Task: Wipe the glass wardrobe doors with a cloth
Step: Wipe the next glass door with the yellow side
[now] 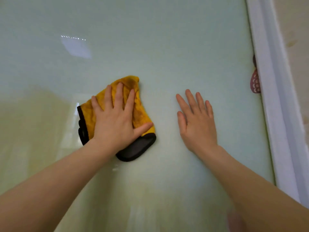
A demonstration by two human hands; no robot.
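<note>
A pale green glass wardrobe door (167,47) fills nearly the whole view. My left hand (115,118) presses a yellow cloth (133,91) with black edging flat against the glass, fingers straight and spread over it. The cloth's black part sticks out below my palm. To the right, my right hand (196,121) rests flat on the bare glass with straight fingers and holds nothing.
A white door frame (274,97) runs down the right edge of the glass. A small dark red patterned object (255,82) peeks out beside the frame. A beige wall (296,39) lies beyond. Reflections of light show on the glass at the upper left.
</note>
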